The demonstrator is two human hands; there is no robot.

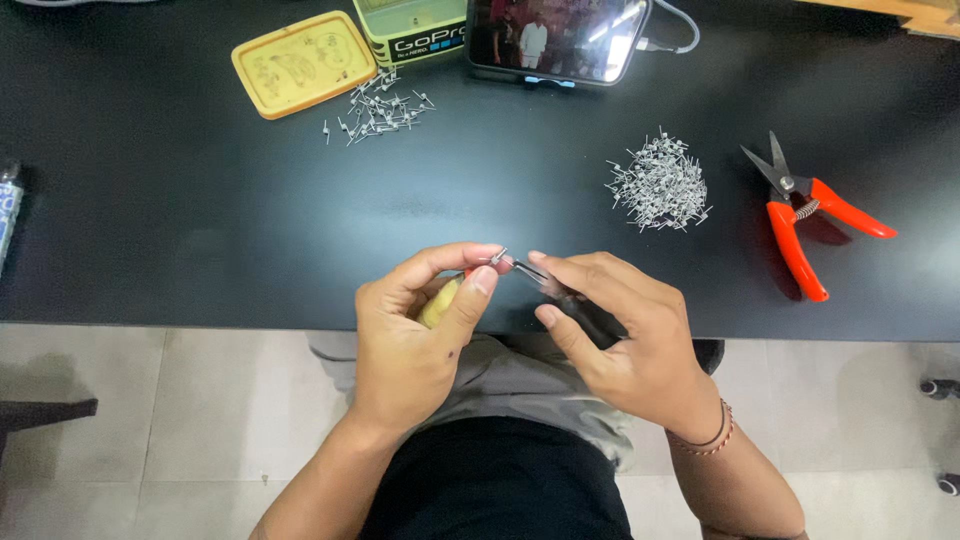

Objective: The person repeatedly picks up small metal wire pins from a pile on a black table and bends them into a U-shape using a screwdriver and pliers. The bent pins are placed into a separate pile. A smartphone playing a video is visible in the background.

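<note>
Head view: left hand (412, 335) is pinching a small metal coil (499, 257) at the black table (200, 220) edge. Right hand (620, 335) is gripping a thin tool (540, 276), its tip touching the coil.

Black table (200, 200), orange-handled cutters (815, 225), yellow lid (303, 63), silvery metal bits (660, 183)

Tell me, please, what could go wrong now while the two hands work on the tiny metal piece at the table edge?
1. The tiny metal wire piece is pinched by the left hand right above the edge of the black table; a slip would probably drop it on the floor.
2. The right hand aims a thin dark pointed tool toward the left fingertips; it may prick them.
3. The big heap of small metal wire pieces lies loose; a sleeve could scatter it.
</note>
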